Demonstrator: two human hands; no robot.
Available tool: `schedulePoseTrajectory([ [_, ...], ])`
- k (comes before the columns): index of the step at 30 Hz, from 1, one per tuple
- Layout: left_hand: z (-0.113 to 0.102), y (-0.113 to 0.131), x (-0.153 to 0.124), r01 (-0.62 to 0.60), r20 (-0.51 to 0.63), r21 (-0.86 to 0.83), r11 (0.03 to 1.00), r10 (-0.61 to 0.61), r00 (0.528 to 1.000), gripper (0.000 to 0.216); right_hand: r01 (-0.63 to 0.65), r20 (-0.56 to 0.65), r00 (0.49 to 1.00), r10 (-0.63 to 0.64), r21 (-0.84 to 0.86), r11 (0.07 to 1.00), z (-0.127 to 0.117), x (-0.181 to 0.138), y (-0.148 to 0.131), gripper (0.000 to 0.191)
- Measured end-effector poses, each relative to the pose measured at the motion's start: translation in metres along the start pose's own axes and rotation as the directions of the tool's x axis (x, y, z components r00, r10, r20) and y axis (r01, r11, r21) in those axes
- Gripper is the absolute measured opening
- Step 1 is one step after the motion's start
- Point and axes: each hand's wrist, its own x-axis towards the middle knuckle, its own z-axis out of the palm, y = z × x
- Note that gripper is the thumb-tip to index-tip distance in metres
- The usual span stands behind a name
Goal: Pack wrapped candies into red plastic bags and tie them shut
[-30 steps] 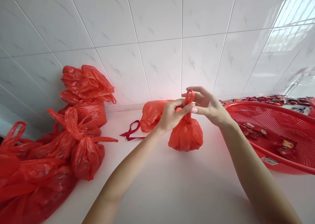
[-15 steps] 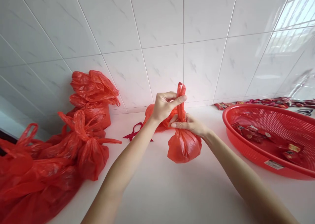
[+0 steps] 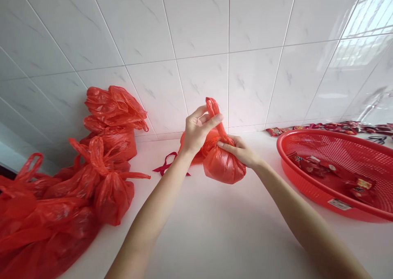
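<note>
A filled red plastic bag is held over the white counter, its body round and its neck gathered upward. My left hand pinches the bag's handles between thumb and fingers, with a loop poking out above. Lower down, my right hand is closed round the gathered neck, its thumb lying across the front. Behind my hands another red plastic bag lies on the counter, partly hidden. A dark red ribbon rests just left of it, partly covered by my left forearm.
Several tied red bags are heaped at the left, with folded red bags stacked behind. On the right stands a red mesh basket with small packets inside. More packets line the tiled wall.
The bag has tilted, its handles swinging left and its body rising slightly to the left. My left hand moved a little left; my right hand rose slightly at the neck.
</note>
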Motion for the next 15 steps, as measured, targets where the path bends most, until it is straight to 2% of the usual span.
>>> schedulePoseTrajectory([
  [3, -0.002, -0.004, -0.018, 0.127, 0.136, 0.031, 0.991, -0.13, 0.982, 0.083, -0.008, -0.131, 0.991, 0.02, 0.093, 0.996, -0.002, -0.001, -0.009, 0.029],
  [5, -0.003, -0.01, -0.032, 0.258, 0.214, 0.137, 0.956, -0.283, 0.935, 0.103, 0.0, -0.225, 0.974, 0.033, 0.147, 0.989, -0.004, -0.001, -0.012, 0.031],
  [7, 0.0, -0.018, -0.044, 0.351, 0.276, 0.203, 0.914, -0.397, 0.875, 0.097, -0.012, -0.282, 0.957, 0.061, 0.174, 0.985, -0.007, -0.001, -0.013, 0.034],
  [9, 0.003, -0.026, -0.052, 0.394, 0.323, 0.188, 0.9, -0.436, 0.84, 0.072, -0.035, -0.295, 0.952, 0.083, 0.165, 0.986, -0.008, -0.002, -0.012, 0.035],
  [12, 0.009, -0.035, -0.058, 0.403, 0.309, 0.162, 0.901, -0.434, 0.846, 0.046, -0.05, -0.288, 0.954, 0.085, 0.128, 0.991, -0.009, -0.002, -0.008, 0.037],
  [15, 0.01, -0.042, -0.061, 0.404, 0.257, 0.176, 0.898, -0.438, 0.861, 0.04, -0.077, -0.276, 0.954, 0.113, 0.138, 0.987, -0.007, 0.0, -0.002, 0.039],
])
